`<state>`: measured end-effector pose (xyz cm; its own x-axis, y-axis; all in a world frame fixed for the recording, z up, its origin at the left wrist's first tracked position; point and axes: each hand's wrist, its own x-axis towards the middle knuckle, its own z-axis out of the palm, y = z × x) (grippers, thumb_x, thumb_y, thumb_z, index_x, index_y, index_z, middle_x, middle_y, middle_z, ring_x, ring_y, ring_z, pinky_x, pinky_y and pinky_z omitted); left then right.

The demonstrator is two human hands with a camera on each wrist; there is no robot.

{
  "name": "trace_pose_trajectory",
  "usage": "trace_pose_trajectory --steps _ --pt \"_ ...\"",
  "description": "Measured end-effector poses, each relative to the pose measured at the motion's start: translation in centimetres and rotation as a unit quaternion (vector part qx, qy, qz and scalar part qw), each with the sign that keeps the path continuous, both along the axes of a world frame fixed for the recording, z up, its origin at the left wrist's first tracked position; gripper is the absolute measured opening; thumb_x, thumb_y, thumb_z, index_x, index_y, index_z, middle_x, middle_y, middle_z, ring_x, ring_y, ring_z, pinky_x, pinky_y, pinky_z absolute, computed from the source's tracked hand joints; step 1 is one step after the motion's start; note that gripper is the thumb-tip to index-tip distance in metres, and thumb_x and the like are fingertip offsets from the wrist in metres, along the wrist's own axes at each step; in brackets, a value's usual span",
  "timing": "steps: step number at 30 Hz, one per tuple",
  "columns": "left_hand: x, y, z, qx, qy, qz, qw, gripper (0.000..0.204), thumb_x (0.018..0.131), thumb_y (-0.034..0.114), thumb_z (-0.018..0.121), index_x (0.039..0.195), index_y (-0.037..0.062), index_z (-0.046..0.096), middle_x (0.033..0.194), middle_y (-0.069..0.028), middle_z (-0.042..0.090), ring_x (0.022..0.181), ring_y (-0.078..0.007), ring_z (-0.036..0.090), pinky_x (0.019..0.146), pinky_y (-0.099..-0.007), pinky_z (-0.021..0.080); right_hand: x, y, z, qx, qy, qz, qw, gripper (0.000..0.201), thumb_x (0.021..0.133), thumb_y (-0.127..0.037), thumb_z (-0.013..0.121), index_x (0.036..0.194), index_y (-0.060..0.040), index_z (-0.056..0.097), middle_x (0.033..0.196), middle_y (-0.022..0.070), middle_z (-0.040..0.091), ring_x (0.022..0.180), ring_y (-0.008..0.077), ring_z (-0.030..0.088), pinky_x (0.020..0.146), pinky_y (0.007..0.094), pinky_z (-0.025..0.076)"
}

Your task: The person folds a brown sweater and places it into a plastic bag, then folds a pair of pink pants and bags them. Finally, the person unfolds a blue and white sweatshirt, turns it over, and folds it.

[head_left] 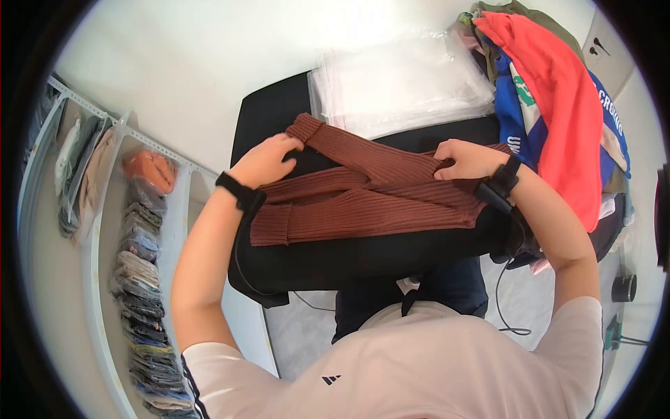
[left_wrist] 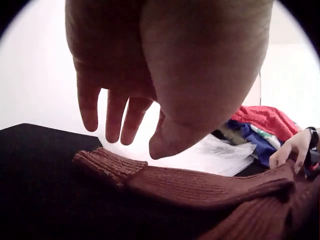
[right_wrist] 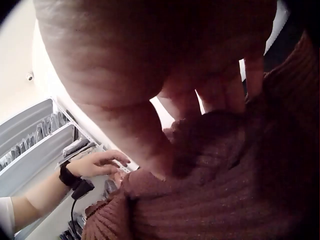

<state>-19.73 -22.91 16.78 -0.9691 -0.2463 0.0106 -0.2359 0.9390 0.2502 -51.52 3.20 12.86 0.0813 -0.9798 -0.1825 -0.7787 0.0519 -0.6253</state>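
A brown ribbed knit sweater (head_left: 377, 216) lies across the black table, its two cuffed sleeves pointing left. My left hand (head_left: 265, 162) hovers beside the upper sleeve's folded cuff (head_left: 304, 128). Seen from the left wrist, that hand (left_wrist: 165, 75) has its fingers loosely extended above the cuff (left_wrist: 112, 165), holding nothing. At the sweater's right end, my right hand (head_left: 469, 159) pinches the fabric between thumb and fingers. The right wrist view shows bunched knit (right_wrist: 210, 145) under the fingertips of this hand (right_wrist: 150, 65).
Clear plastic bags (head_left: 401, 84) are stacked at the black table's (head_left: 265, 269) back edge. To the right is a heap of clothes with a red garment (head_left: 551, 105) on top. White shelves (head_left: 105, 279) on the left hold bagged folded clothes (head_left: 143, 279). A cable (head_left: 504, 300) hangs at the right.
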Motion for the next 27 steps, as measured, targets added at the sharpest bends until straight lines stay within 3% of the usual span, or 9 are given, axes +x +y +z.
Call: trace_pose_trajectory --steps 5,11,13,17,19,20,21,23,27 --pt "-5.0 -3.2 -3.6 -0.064 0.056 -0.002 0.996 0.033 0.083 0.002 0.051 0.115 0.0062 0.058 0.118 -0.0121 0.056 0.113 -0.0312 0.051 0.096 -0.0393 0.043 -1.4 0.9 1.0 0.002 -0.015 0.012 1.0 0.031 0.072 -0.009 0.071 0.1 0.0004 0.065 0.098 0.0141 0.058 0.096 0.0283 0.054 0.087 0.0338 0.043" --pt "-7.8 -4.4 -5.9 -0.046 -0.003 0.041 0.998 0.042 0.077 -0.002 0.06 0.117 0.0075 0.056 0.129 -0.0135 0.05 0.122 -0.0317 0.045 0.102 -0.0388 0.039 -3.0 1.9 -0.2 -0.061 -0.025 0.045 0.997 0.038 0.069 -0.002 0.07 0.106 -0.0038 0.064 0.097 0.012 0.057 0.089 0.0242 0.057 0.079 0.0329 0.048" --pt "-7.7 -4.0 -5.7 -0.11 0.011 0.059 0.992 0.032 0.077 -0.002 0.058 0.108 0.0077 0.059 0.124 -0.01 0.052 0.12 -0.0291 0.047 0.097 -0.0407 0.043 -2.4 2.0 0.7 -0.036 -0.04 -0.058 0.997 0.036 0.068 -0.003 0.072 0.103 -0.0064 0.065 0.097 0.0111 0.057 0.089 0.0228 0.057 0.078 0.0331 0.047" --pt "-6.9 -4.1 -4.1 -0.12 0.051 0.017 0.991 0.02 0.071 0.001 0.064 0.088 0.0073 0.057 0.106 -0.0096 0.058 0.108 -0.029 0.052 0.087 -0.0413 0.045 -2.6 1.7 -0.1 -0.074 0.013 -0.031 0.997 0.028 0.067 -0.01 0.075 0.093 -0.0076 0.067 0.085 0.0078 0.055 0.081 0.0229 0.056 0.073 0.0317 0.047" --pt "-6.2 -3.8 -2.2 -0.135 0.014 0.002 0.991 0.022 0.062 0.002 0.068 0.074 0.0074 0.05 0.084 -0.0086 0.056 0.091 -0.03 0.055 0.077 -0.0406 0.044 -2.7 1.6 -0.5 -0.075 0.025 -0.033 0.996 0.025 0.069 -0.009 0.075 0.093 -0.0074 0.067 0.085 0.0073 0.054 0.081 0.0216 0.055 0.072 0.031 0.046" --pt "-5.3 -3.5 -1.4 -0.141 0.087 -0.031 0.986 0.024 0.058 0.003 0.069 0.069 0.0076 0.048 0.073 -0.0086 0.052 0.08 -0.0312 0.053 0.073 -0.0404 0.041 -2.7 1.6 -0.7 -0.075 0.039 -0.033 0.996 0.023 0.072 -0.008 0.074 0.094 -0.0071 0.067 0.086 0.0067 0.052 0.081 0.0203 0.053 0.072 0.0303 0.045" --pt "-4.5 -2.7 0.1 -0.15 0.086 -0.022 0.985 0.024 0.059 0.0 0.067 0.074 0.0079 0.05 0.074 -0.0093 0.053 0.08 -0.0314 0.054 0.075 -0.0403 0.041 -2.8 1.5 -1.0 -0.074 0.036 -0.031 0.996 0.023 0.072 -0.008 0.074 0.094 -0.0071 0.067 0.086 0.0067 0.052 0.081 0.0203 0.053 0.072 0.0303 0.045" --pt "-2.1 -0.2 2.4 -0.179 0.207 -0.014 0.962 0.027 0.062 -0.001 0.067 0.082 0.009 0.051 0.077 -0.0093 0.053 0.08 -0.0316 0.053 0.074 -0.0399 0.041 -2.8 1.3 -1.7 -0.07 0.021 -0.074 0.995 0.019 0.073 -0.01 0.073 0.09 -0.0058 0.065 0.084 0.0081 0.052 0.08 0.0218 0.054 0.072 0.0318 0.044" --pt "3.0 3.9 3.8 -0.277 0.167 0.025 0.946 0.03 0.065 0.001 0.069 0.089 0.0096 0.053 0.083 -0.0089 0.054 0.083 -0.0318 0.053 0.075 -0.0403 0.041 -2.3 1.4 -2.4 -0.109 0.04 -0.084 0.99 0.017 0.073 -0.008 0.071 0.081 -0.0032 0.057 0.082 0.0092 0.051 0.081 0.0253 0.054 0.072 0.0349 0.044"
